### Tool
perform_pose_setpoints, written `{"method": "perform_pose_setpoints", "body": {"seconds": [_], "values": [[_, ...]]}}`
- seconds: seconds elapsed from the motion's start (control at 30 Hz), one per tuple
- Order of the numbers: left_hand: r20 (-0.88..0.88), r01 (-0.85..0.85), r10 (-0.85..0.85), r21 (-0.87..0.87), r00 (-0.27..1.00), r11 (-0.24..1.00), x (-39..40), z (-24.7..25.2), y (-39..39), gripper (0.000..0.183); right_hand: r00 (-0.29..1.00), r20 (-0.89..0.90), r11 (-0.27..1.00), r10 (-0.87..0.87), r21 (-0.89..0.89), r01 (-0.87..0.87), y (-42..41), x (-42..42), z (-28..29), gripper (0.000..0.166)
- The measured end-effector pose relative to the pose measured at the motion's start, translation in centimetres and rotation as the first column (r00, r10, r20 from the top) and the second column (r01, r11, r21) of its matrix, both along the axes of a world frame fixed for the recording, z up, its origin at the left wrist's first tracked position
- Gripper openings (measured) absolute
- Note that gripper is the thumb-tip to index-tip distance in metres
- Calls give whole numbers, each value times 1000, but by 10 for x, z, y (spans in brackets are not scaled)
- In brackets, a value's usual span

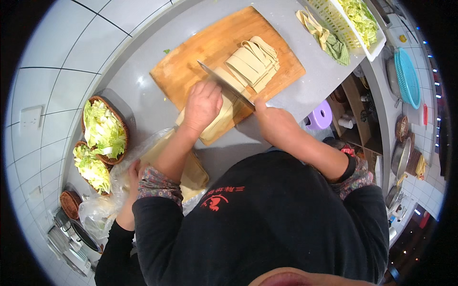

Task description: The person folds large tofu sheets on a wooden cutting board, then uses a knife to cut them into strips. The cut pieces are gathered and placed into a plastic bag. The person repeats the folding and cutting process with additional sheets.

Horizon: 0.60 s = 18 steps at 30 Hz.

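Observation:
My right hand [277, 123] grips the handle of a kitchen knife [230, 85], whose broad blade stands on edge across a folded stack of pale bean-curd sheets [218, 127]. My left hand [203, 105] holds that stack down, fingers curled close beside the blade. Under both lies a wooden cutting board [200, 46], set at a slant on the grey counter. Beyond the blade, cut strips [254, 64] of the same sheet rest in a layered pile, some looped over at the far end. The knife handle is hidden inside my right hand.
More pale sheets [195, 171] lie in plastic at the near left, where another person's hand [134, 177] reaches in. Two wicker baskets of chopped cabbage [105, 130] stand left. A green cloth [336, 50] lies beside a white plastic basket [370, 50]. A purple stool [320, 114] is below the counter.

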<state>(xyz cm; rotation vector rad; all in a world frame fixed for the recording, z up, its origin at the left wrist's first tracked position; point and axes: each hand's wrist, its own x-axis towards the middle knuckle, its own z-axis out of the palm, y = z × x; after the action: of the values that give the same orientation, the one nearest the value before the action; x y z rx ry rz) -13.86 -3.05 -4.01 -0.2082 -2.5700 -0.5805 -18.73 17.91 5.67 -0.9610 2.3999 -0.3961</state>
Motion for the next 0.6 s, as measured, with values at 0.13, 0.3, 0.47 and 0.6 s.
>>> {"method": "perform_pose_setpoints", "body": {"seconds": [0.13,0.3,0.47,0.6], "values": [[5,4,-4,5,1000,1000,1,1,-2,19,999,-34,1000,-18,5,18,-37,-9,-12,16],[11,-30,30,-31,999,999,4,8,-4,24,999,-30,1000,-21,-7,21,-18,0,-9,19],[34,-61,64,-92,997,994,20,-4,-10,26,993,-87,997,-81,-20,79,24,0,-21,19],[-4,-58,58,-24,998,998,24,-7,-10,25,995,-91,997,-44,-74,37,22,7,-4,20]]}}
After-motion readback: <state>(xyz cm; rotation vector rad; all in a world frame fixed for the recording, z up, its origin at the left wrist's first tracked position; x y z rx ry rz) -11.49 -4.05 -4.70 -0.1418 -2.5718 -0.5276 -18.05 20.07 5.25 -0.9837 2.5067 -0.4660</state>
